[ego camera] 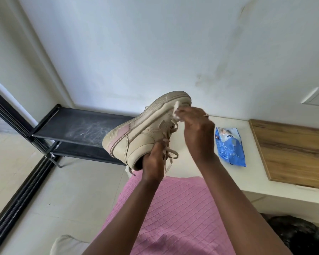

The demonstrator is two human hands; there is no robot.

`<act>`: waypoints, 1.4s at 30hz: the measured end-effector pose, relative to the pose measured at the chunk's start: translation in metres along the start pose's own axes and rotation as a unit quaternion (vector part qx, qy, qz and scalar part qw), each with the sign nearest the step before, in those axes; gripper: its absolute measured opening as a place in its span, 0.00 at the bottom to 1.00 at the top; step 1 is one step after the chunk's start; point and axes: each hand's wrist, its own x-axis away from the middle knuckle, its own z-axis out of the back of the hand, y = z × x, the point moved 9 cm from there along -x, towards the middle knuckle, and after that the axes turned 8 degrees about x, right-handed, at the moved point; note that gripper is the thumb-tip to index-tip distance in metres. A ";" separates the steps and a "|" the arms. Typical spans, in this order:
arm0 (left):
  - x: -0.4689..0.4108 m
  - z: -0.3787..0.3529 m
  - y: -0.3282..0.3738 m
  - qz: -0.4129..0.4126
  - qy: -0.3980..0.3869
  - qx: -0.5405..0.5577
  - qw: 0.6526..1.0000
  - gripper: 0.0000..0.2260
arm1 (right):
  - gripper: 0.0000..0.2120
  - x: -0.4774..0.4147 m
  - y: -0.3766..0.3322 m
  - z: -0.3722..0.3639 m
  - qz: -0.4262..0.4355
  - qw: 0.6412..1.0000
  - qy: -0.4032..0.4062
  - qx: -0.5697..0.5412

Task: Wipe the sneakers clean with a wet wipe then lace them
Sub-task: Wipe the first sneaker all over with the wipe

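Observation:
A beige sneaker (144, 129) with a pink heel patch is held up in the air on its side, sole turned up and to the left, toe pointing away. My left hand (154, 161) grips it at the collar by the opening, with loose beige laces (170, 153) hanging over the fingers. My right hand (197, 129) pinches a white wet wipe (176, 112) and presses it against the sneaker's side near the toe. A blue pack of wet wipes (229, 146) lies on the white ledge (191, 162) to the right.
A black two-shelf shoe rack (77, 129) stands against the wall at left, above a pale tiled floor. A wooden panel (291, 151) covers the ledge's right part. Pink quilted fabric (173, 214) lies over my lap. A black door frame runs along the left edge.

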 end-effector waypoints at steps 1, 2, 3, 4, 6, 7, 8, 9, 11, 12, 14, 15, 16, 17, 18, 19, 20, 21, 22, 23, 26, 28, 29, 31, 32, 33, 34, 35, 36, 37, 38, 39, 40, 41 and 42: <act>-0.001 -0.003 -0.001 0.008 0.003 0.025 1.000 0.10 | 0.12 -0.005 0.010 0.002 -0.040 0.999 0.018 0.014; -0.002 -0.005 0.001 0.010 0.006 0.072 0.997 0.08 | 0.12 -0.007 0.014 0.003 -0.078 0.997 0.021 0.013; -0.004 -0.008 0.002 0.007 0.003 0.119 0.993 0.10 | 0.13 -0.003 0.011 -0.001 -0.093 0.995 0.024 0.012; -0.006 -0.010 0.002 0.011 -0.001 0.156 0.988 0.14 | 0.13 0.000 0.002 -0.003 -0.093 0.995 0.032 0.002; -0.008 -0.015 0.004 0.022 -0.025 0.213 0.976 0.19 | 0.11 0.005 -0.019 -0.004 -0.063 0.997 0.022 -0.037; -0.008 -0.015 0.004 0.027 -0.024 0.219 0.975 0.18 | 0.10 0.008 -0.029 -0.004 -0.037 0.998 0.019 -0.054; -0.009 -0.014 0.002 0.035 -0.021 0.214 0.976 0.16 | 0.07 0.011 -0.040 -0.006 -0.004 0.997 0.011 -0.070; -0.010 -0.014 0.001 0.044 -0.029 0.210 0.976 0.17 | 0.05 0.014 -0.051 -0.008 0.032 0.996 -0.003 -0.086; -0.010 -0.013 0.000 0.050 -0.049 0.211 0.975 0.23 | 0.07 0.018 -0.063 -0.013 0.083 0.992 -0.034 -0.093; -0.010 -0.011 -0.001 0.054 -0.054 0.202 0.976 0.23 | 0.07 0.019 -0.065 -0.013 0.105 0.990 -0.044 -0.082; -0.008 -0.012 -0.003 0.066 -0.054 0.186 0.979 0.23 | 0.05 0.016 -0.062 -0.015 0.133 0.989 -0.056 -0.037; -0.007 -0.013 -0.003 0.072 -0.052 0.182 0.979 0.24 | 0.05 0.013 -0.057 -0.017 0.137 0.989 -0.063 -0.006; -0.006 -0.013 -0.004 0.075 -0.043 0.170 0.982 0.26 | 0.05 0.008 -0.048 -0.017 0.129 0.990 -0.057 0.024; -0.006 -0.012 -0.005 0.079 -0.031 0.166 0.982 0.28 | 0.07 0.002 -0.038 -0.016 0.109 0.992 -0.042 0.047; -0.007 -0.010 -0.007 0.083 -0.019 0.166 0.982 0.30 | 0.10 -0.007 -0.024 -0.013 0.076 0.995 -0.024 0.062; -0.006 -0.008 -0.008 0.088 -0.010 0.169 0.982 0.31 | 0.12 -0.014 -0.010 -0.011 0.038 0.996 -0.008 0.077; -0.006 -0.007 -0.009 0.090 -0.002 0.168 0.982 0.33 | 0.13 -0.018 0.001 -0.008 0.001 0.996 0.006 0.091; -0.005 -0.006 -0.010 0.091 0.002 0.174 0.981 0.33 | 0.14 -0.020 0.009 -0.006 -0.032 0.994 0.019 0.100; -0.006 -0.005 -0.011 0.090 0.004 0.182 0.979 0.34 | 0.14 -0.020 0.012 -0.005 -0.058 0.993 0.029 0.096; -0.007 -0.006 -0.012 0.093 0.000 0.193 0.977 0.34 | 0.14 -0.018 0.011 -0.006 -0.074 0.994 0.034 0.075; -0.006 -0.008 -0.009 0.097 -0.018 0.198 0.975 0.33 | 0.16 -0.007 -0.018 -0.019 -0.049 0.999 -0.005 -0.013; -0.007 -0.005 -0.011 0.106 -0.024 0.221 0.969 0.33 | 0.16 0.003 -0.034 -0.025 -0.010 0.999 -0.038 -0.017; -0.009 -0.003 -0.011 0.108 -0.030 0.239 0.965 0.34 | 0.16 0.005 -0.035 -0.024 0.006 0.999 -0.044 -0.014; -0.011 -0.007 -0.010 0.126 -0.063 0.265 0.954 0.37 | 0.16 0.002 -0.029 -0.021 0.028 0.999 -0.040 0.022; -0.011 -0.009 -0.012 0.143 -0.083 0.283 0.945 0.40 | 0.16 -0.002 -0.023 -0.020 0.024 0.998 -0.033 0.049; -0.011 -0.012 -0.015 0.166 -0.106 0.312 0.930 0.42 | 0.18 -0.008 -0.016 -0.018 0.010 0.997 -0.026 0.074; -0.010 -0.015 -0.017 0.185 -0.119 0.331 0.917 0.43 | 0.19 -0.014 -0.010 -0.017 -0.009 0.995 -0.020 0.092; -0.011 -0.018 -0.019 0.198 -0.132 0.347 0.907 0.43 | 0.21 -0.018 -0.007 -0.017 -0.024 0.994 -0.015 0.103; -0.010 -0.020 -0.021 0.209 -0.139 0.353 0.901 0.43 | 0.22 -0.021 -0.008 -0.017 -0.029 0.994 -0.014 0.107; -0.011 -0.020 -0.022 0.212 -0.148 0.352 0.900 0.43 | 0.22 -0.021 -0.010 -0.019 -0.023 0.994 -0.018 0.103; -0.013 -0.021 -0.022 0.213 -0.159 0.355 0.896 0.44 | 0.22 -0.019 -0.013 -0.023 -0.005 0.996 -0.030 0.088; -0.015 -0.020 -0.021 0.215 -0.166 0.360 0.892 0.44 | 0.20 -0.015 -0.017 -0.028 0.020 0.996 -0.050 0.066; -0.018 -0.018 -0.021 0.220 -0.163 0.363 0.891 0.44 | 0.17 -0.008 -0.021 -0.034 0.049 0.995 -0.080 0.043; -0.019 -0.017 -0.021 0.226 -0.165 0.373 0.884 0.42 | 0.15 0.000 -0.024 -0.040 0.076 0.990 -0.112 0.026; -0.018 -0.016 -0.020 0.230 -0.166 0.378 0.881 0.40 | 0.13 0.006 -0.025 -0.044 0.096 0.985 -0.140 0.015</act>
